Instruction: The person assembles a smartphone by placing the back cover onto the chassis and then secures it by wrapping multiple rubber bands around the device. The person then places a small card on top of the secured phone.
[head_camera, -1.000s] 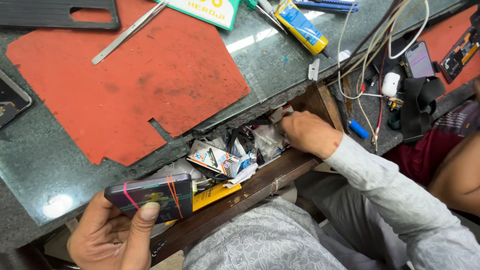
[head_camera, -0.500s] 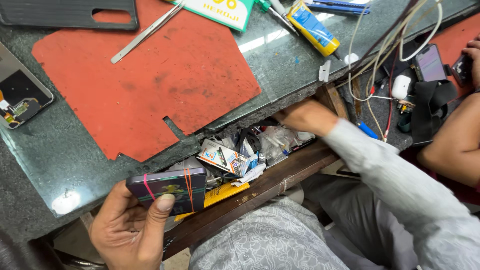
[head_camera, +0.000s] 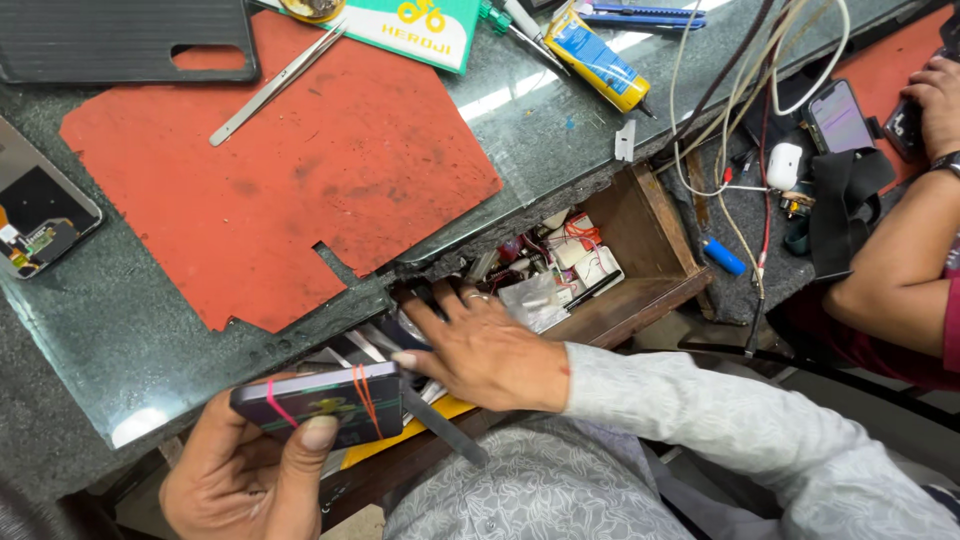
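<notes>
The left hand (head_camera: 240, 470) has its grip closed around a dark, flat phone (head_camera: 318, 400), a smooth slab bound with thin pink and orange rubber bands, held low at the near edge of the table (head_camera: 120, 350). The right hand (head_camera: 480, 345) lies flat and spread, fingers open and clasping nothing, over the clutter in the open wooden drawer (head_camera: 640, 230) (small boxes, clear plastic bags, red wires). The table is speckled grey stone under a glossy glass sheet, carrying a worn, matte red mat (head_camera: 270, 170) with notched edges, slim metal tweezers (head_camera: 275, 85) and a yellow-and-blue glue tube (head_camera: 595, 58). Half a second ago the right hand was deep at the drawer's far right end; it has since come across to the near left part, close to the phone.
</notes>
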